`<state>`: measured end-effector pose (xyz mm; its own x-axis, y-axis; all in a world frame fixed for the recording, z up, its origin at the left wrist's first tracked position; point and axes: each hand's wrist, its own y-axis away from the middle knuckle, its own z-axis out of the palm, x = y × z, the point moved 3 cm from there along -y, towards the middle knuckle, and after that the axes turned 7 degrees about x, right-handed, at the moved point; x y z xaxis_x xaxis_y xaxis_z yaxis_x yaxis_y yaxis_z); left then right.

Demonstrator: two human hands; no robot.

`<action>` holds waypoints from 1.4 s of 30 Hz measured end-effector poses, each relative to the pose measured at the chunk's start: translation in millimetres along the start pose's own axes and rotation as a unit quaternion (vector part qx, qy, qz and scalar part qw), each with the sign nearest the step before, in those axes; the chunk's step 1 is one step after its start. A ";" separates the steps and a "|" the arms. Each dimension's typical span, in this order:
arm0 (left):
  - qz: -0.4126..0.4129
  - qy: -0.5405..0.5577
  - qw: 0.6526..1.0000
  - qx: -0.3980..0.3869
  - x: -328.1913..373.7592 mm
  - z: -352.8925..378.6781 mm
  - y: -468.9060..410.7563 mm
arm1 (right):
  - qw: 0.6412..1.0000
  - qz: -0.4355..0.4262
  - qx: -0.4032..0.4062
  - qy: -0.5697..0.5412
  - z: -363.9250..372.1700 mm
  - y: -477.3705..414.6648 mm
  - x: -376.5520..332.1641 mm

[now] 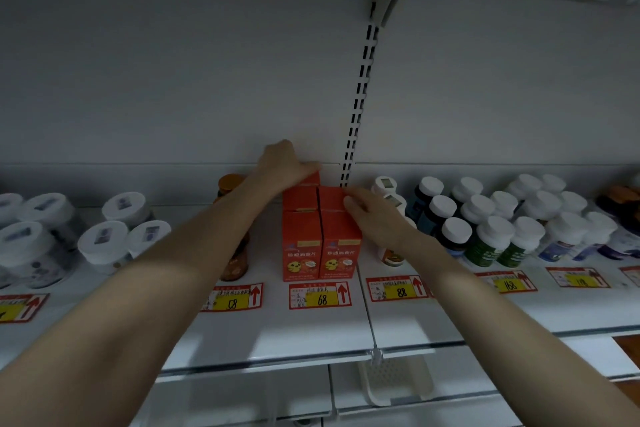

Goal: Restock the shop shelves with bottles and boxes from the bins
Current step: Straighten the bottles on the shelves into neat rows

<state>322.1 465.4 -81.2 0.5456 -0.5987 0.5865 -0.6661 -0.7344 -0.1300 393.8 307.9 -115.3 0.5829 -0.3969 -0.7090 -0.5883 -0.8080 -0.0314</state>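
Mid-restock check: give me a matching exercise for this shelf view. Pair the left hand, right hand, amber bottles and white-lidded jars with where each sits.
1. left hand
2. right hand
3. amber bottles
4. white-lidded jars

A. far left of the shelf
B. on top of the right column of red boxes
C. on the rear-left red box, by the back panel
D. just left of the red boxes

Pairs: 1-C, 2-B, 3-D, 4-A.
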 end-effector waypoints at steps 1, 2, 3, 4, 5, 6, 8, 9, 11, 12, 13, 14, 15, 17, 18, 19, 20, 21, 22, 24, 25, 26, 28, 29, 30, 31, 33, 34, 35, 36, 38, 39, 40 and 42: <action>-0.014 -0.003 1.000 -0.016 2.8 4.8 -4.4 | 1.000 0.003 0.003 0.000 1.0 0.1 0.6; -0.024 -0.013 0.999 -0.031 3.4 10.1 -8.2 | 1.000 0.003 0.007 0.000 2.0 0.2 1.6; -0.023 -0.028 0.998 -0.042 3.6 14.3 -10.5 | 1.000 0.004 0.010 -0.002 2.9 0.3 2.4; -0.021 -0.041 0.998 -0.050 2.4 18.6 -12.9 | 1.000 0.003 0.010 -0.005 3.6 0.5 3.3; -0.022 -0.049 0.997 -0.055 0.9 21.7 -14.8 | 1.000 0.004 0.010 -0.009 3.9 1.0 3.7; -0.031 -0.051 0.996 -0.060 -1.0 23.4 -15.4 | 1.000 0.004 0.010 -0.012 3.6 1.5 3.8; -0.043 -0.044 0.996 -0.061 -4.7 24.1 -16.3 | 1.000 0.004 0.011 -0.019 2.6 2.4 3.5; -0.048 -0.037 0.997 -0.056 -6.2 23.6 -17.2 | 1.000 0.005 0.011 -0.020 2.3 2.5 3.6; -0.050 -0.023 0.998 -0.042 -11.2 21.8 -19.8 | 1.000 0.001 0.011 -0.015 2.7 2.2 3.4; -0.054 -0.021 0.998 -0.037 -13.3 20.3 -20.0 | 1.000 0.000 0.010 -0.011 3.1 1.8 3.9; -0.056 -0.020 0.998 -0.034 -15.2 19.2 -19.9 | 1.000 0.001 0.009 -0.007 3.5 1.1 4.8; -0.058 -0.020 0.997 -0.034 -17.2 18.9 -20.1 | 1.000 0.001 0.009 -0.004 3.8 0.6 5.6; -0.059 -0.020 0.997 -0.037 -18.3 19.0 -20.0 | 1.000 0.000 0.010 -0.004 4.0 0.4 6.0; -0.054 -0.016 0.998 -0.038 -18.9 19.0 -18.8 | 1.000 -0.003 0.010 -0.011 4.3 0.4 6.5; -0.051 -0.009 0.998 -0.039 -19.7 19.4 -18.0 | 1.000 -0.003 0.009 -0.015 4.6 0.4 6.8; -0.047 0.001 0.998 -0.038 -20.4 19.7 -17.2 | 1.000 -0.002 0.009 -0.017 4.7 0.2 7.2; -0.043 0.010 0.998 -0.035 -21.9 20.6 -16.5 | 1.000 -0.001 0.009 -0.016 4.7 0.1 7.3; -0.038 0.016 0.999 -0.029 -22.8 20.7 -15.3 | 1.000 -0.001 0.010 -0.015 4.8 0.1 7.4; -0.033 0.016 0.999 -0.020 -23.5 20.5 -13.9 | 1.000 0.000 0.009 -0.013 5.0 0.2 7.4; -0.029 0.014 0.999 -0.002 -24.6 20.6 -12.5 | 1.000 -0.001 0.008 -0.010 5.3 0.1 7.6; -0.032 0.018 0.999 0.004 -24.5 21.0 -12.3 | 1.000 -0.002 0.008 -0.009 5.5 -0.1 7.6; -0.034 0.020 0.999 0.010 -24.1 21.7 -12.3 | 1.000 -0.001 0.008 -0.010 5.6 -0.5 7.9; -0.039 0.022 0.999 0.012 -22.8 24.0 -12.4 | 1.000 0.005 0.007 -0.017 6.0 -0.8 8.4; -0.041 0.023 0.999 0.011 -22.1 25.3 -12.8 | 1.000 0.009 0.006 -0.022 6.2 -0.7 8.3; -0.042 0.024 0.999 0.009 -22.0 26.4 -13.3 | 1.000 0.011 0.005 -0.025 6.4 -0.5 8.2; -0.044 0.025 0.999 0.006 -22.2 27.3 -14.2 | 1.000 0.010 0.004 -0.028 6.6 -0.2 8.0; -0.043 0.026 0.999 0.002 -23.2 28.1 -15.5 | 0.999 0.008 0.006 -0.032 6.4 0.2 7.9; -0.042 0.026 0.999 0.001 -24.0 28.1 -15.6 | 0.999 0.008 0.008 -0.036 6.4 0.2 8.0; -0.041 0.026 0.999 0.003 -24.5 28.0 -15.7 | 0.999 0.008 0.009 -0.039 6.6 0.0 8.2; -0.039 0.024 0.999 0.004 -25.1 27.9 -15.3 | 0.999 0.008 0.009 -0.041 6.7 -0.3 8.3; -0.038 0.026 0.999 0.004 -25.6 27.4 -13.9 | 0.999 0.009 0.007 -0.044 7.1 -0.9 8.8; -0.037 0.029 0.999 0.004 -26.0 27.5 -13.4 | 0.999 0.010 0.006 -0.045 7.2 -1.0 9.2; -0.037 0.032 0.999 0.004 -26.0 27.3 -12.5 | 0.999 0.011 0.006 -0.046 7.3 -1.1 9.3; -0.039 0.036 0.999 0.004 -26.1 27.2 -11.5 | 0.999 0.011 0.005 -0.046 7.5 -1.4 9.7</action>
<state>329.4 480.7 -116.7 0.5582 -0.5150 0.6506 -0.6180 -0.7812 -0.0881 396.0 308.4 -127.4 0.5154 -0.3729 -0.7716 -0.6066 -0.7947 -0.0212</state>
